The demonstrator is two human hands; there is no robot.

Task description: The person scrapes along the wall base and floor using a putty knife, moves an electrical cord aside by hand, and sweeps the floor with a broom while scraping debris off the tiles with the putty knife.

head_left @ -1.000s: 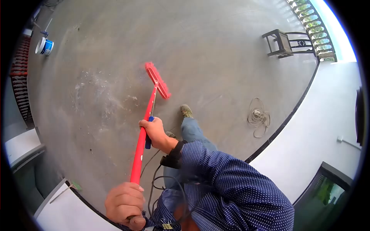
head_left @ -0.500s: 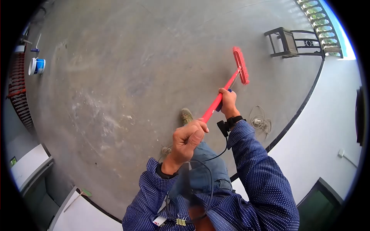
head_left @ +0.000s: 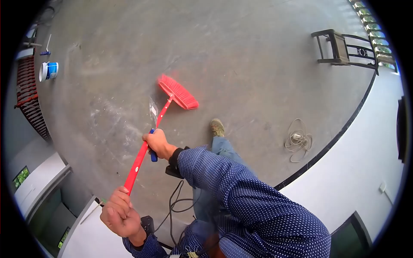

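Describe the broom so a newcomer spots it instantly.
On the grey floor, look ahead and left of the person's shoe. The red broom runs from there back through the right hand to the left hand. Its wide red bristles set it apart from the blue-handled tool alongside.

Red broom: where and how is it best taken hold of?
Likely by its slender handle, coming from the end opposite the wide bristled head. The left hand grips near that end, the right hand nearer the head; the handle's length leaves room for both.
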